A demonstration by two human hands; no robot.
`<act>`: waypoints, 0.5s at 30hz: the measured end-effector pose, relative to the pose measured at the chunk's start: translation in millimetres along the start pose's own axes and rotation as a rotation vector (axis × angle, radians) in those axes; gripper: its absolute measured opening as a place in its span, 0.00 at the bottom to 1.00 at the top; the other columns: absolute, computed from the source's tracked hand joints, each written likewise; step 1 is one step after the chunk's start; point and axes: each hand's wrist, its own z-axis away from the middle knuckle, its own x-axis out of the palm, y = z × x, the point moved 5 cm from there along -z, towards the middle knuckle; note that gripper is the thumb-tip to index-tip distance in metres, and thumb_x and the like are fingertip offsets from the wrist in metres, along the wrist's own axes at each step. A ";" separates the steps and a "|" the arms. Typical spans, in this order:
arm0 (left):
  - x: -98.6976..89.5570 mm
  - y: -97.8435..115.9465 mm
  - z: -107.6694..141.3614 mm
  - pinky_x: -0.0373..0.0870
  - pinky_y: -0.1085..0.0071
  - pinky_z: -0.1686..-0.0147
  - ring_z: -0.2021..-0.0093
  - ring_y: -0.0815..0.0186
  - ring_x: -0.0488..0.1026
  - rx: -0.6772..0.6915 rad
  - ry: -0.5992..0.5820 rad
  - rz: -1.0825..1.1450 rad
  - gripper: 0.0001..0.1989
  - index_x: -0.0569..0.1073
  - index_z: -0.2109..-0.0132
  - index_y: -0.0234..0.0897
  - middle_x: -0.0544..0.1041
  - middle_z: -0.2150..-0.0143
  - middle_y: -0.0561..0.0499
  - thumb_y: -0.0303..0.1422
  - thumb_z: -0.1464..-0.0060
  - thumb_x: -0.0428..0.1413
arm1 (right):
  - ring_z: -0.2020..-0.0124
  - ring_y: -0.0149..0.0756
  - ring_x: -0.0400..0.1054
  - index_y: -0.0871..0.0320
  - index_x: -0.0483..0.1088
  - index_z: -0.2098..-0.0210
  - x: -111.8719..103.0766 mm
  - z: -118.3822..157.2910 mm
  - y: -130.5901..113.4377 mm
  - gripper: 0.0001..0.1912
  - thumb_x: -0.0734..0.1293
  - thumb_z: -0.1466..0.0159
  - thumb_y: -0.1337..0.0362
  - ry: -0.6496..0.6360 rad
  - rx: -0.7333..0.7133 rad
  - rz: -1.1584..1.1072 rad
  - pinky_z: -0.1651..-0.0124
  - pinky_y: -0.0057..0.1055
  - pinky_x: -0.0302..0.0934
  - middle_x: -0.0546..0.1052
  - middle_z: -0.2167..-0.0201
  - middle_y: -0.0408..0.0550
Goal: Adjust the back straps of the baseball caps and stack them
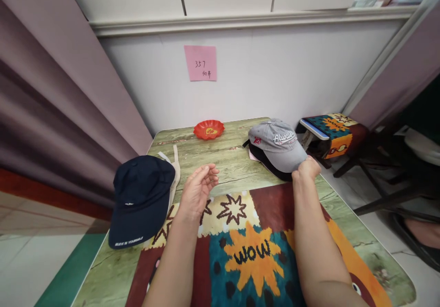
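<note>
A grey cap point(275, 139) with white lettering sits at the table's back right, on top of a black cap whose brim shows beneath it. My right hand point(306, 168) is closed on the front edge of the brim. My left hand point(200, 188) is held over the middle of the table, palm turned inward, fingers loosely bent and apart, holding nothing. To its left a navy cap point(142, 197) lies at the table's left edge, over something beige with straps. A red scalloped dish point(209, 129) stands near the back edge.
A patterned cloth point(254, 256) covers the near part of the wood-look table point(237, 167). A pink note point(200, 63) is on the wall behind. Right of the table are a cloth-covered stool point(337, 133) and dark chair legs. A purple curtain point(68, 91) hangs at left.
</note>
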 end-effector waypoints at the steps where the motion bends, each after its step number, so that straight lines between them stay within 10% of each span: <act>1: 0.0 0.2 0.1 0.75 0.74 0.67 0.72 0.71 0.76 0.000 -0.001 0.000 0.13 0.78 0.59 0.30 0.80 0.67 0.48 0.34 0.50 0.67 | 0.44 0.41 0.72 0.58 0.70 0.52 -3.8 1.2 -3.1 0.16 0.59 0.37 0.64 0.068 -0.022 0.058 0.42 0.41 0.69 0.77 0.51 0.51; 7: -0.7 0.6 -0.3 0.75 0.74 0.67 0.72 0.71 0.76 0.003 -0.002 -0.004 0.15 0.78 0.59 0.30 0.81 0.67 0.48 0.34 0.52 0.68 | 0.30 0.53 0.56 0.57 0.72 0.51 -11.9 12.7 -23.1 0.20 0.70 0.43 0.61 0.211 -0.128 0.405 0.27 0.51 0.44 0.60 0.32 0.59; 15: -3.1 4.4 -1.4 0.75 0.74 0.69 0.72 0.71 0.76 0.007 0.008 0.005 0.12 0.79 0.60 0.30 0.80 0.67 0.48 0.33 0.50 0.66 | 0.37 0.51 0.62 0.56 0.69 0.48 -10.6 10.8 -4.8 0.35 0.77 0.53 0.51 0.126 -0.080 0.518 0.32 0.45 0.56 0.61 0.39 0.56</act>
